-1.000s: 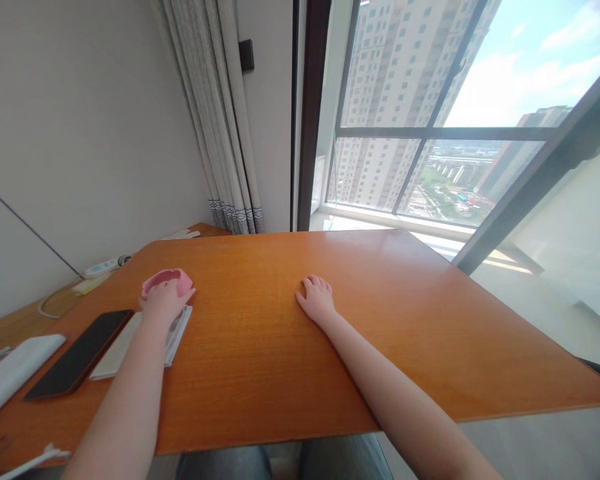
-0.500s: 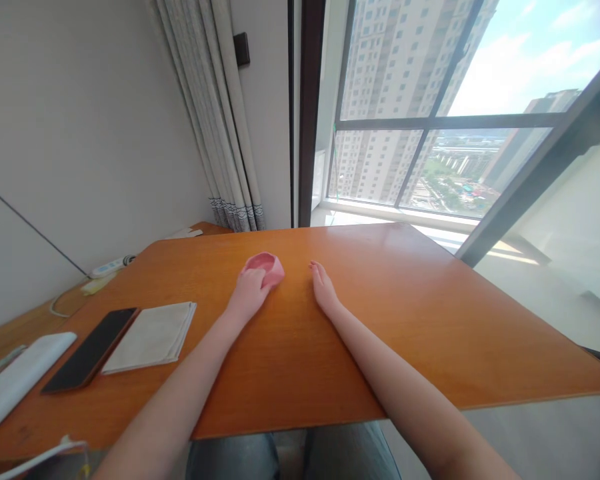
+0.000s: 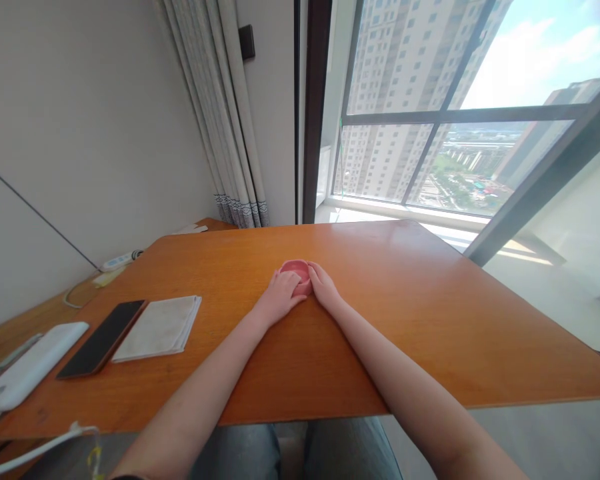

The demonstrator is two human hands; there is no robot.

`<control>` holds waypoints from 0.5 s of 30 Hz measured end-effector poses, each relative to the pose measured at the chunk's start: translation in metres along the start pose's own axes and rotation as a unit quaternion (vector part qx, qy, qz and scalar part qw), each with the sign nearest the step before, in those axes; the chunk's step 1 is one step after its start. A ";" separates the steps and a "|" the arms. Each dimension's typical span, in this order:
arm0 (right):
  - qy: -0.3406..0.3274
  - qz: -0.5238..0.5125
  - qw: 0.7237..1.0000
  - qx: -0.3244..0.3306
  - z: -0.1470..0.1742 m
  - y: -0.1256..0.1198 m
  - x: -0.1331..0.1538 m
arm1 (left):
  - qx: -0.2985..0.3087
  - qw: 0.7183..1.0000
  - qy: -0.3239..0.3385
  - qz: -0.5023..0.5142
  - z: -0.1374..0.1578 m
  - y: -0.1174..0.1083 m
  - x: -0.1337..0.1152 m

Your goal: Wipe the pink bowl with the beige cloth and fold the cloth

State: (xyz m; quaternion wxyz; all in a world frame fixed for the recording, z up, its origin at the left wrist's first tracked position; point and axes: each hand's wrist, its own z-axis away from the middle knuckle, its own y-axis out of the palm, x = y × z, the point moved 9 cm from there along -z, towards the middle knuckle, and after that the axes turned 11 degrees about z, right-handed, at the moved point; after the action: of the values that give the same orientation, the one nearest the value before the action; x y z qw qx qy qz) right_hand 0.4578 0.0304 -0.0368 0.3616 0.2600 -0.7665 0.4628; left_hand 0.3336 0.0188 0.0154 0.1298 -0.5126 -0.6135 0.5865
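Note:
A small pink bowl [image 3: 304, 272] stands upright on the brown wooden table, near its middle. From the left, my left hand [image 3: 280, 293] grips it, fingers lying over the near left rim and thumb pointing toward the right along the near side. Against the bowl's right wall rests my right hand [image 3: 324, 285], its fingers together and bent around that side. Both hands thus clasp the bowl between them. Parts of its left and near wall are hidden by my left hand.
Left on the table [image 3: 405, 320] lie a folded pale cloth [image 3: 157, 327], a dark flat slab [image 3: 100, 339] and a white oblong device [image 3: 35, 367]. A power strip [image 3: 120, 261] sits by the wall. A white cable [image 3: 40, 453] runs at the lower left.
My left hand has moved the bowl right and slightly nearer, setting it upright from a tilt. My right hand, which was apart from it, now touches its right side.

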 end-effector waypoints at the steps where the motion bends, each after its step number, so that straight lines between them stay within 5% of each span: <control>1: -0.003 0.006 1.000 0.004 0.001 -0.001 0.001 | -0.026 1.000 0.002 0.016 0.009 -0.017 0.006; 3: -0.006 0.017 1.000 0.010 0.002 -0.003 0.003 | -0.119 0.991 -0.057 0.009 0.039 -0.065 0.041; 5: -0.011 0.022 1.000 0.014 0.002 -0.003 0.005 | -0.207 0.958 -0.190 -0.060 0.088 -0.119 0.098; 7: -0.008 0.026 1.000 0.010 0.002 -0.004 0.006 | -0.185 0.908 -0.352 -0.129 0.147 -0.150 0.164; 9: 0.001 0.026 1.000 0.003 0.001 -0.005 0.005 | -0.082 0.862 -0.475 -0.156 0.201 -0.154 0.220; 12: 0.003 0.022 1.000 0.005 0.000 -0.005 0.004 | -0.034 0.877 -0.449 -0.167 0.237 -0.144 0.248; 15: -0.009 0.015 1.000 0.005 -0.001 -0.006 0.005 | -0.054 0.924 -0.349 -0.146 0.236 -0.129 0.231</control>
State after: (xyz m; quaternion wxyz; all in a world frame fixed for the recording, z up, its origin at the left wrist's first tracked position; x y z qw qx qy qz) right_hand 0.4592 0.0279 -0.0292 0.3467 0.2545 -0.7709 0.4699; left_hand -0.0096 0.0883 -0.0424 -0.0362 -0.1861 -0.7185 0.6692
